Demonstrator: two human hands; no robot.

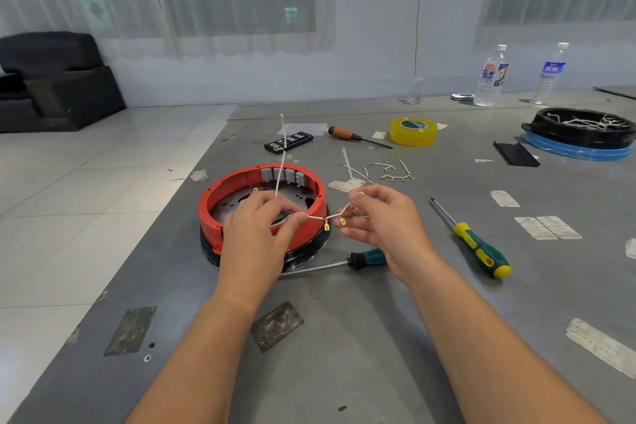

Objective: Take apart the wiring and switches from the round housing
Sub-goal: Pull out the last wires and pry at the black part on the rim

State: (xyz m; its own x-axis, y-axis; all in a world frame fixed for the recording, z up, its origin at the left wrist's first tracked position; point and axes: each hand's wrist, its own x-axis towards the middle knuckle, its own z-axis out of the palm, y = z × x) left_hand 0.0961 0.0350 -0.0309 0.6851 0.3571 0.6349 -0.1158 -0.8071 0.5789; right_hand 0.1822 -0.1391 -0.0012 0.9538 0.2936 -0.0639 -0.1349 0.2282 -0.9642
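A round red housing [225, 191] on a black base sits on the grey table, with several grey switches [282, 175] lined up inside its far wall. My left hand [261, 227] is over the housing's near rim and pinches a white wire harness [325, 217] with small brass terminals. One long strand of it rises past the switches. My right hand [378, 217], just right of the housing, pinches the harness's other end, so the wire hangs stretched between both hands.
Loose wires with brass terminals [389, 174] lie behind my right hand. Two green-handled screwdrivers [481, 248] [364, 259] lie to the right and in front, a wooden one [347, 134], a bit case [289, 143] and yellow tape [413, 131] further back. Another black housing [581, 131] stands far right.
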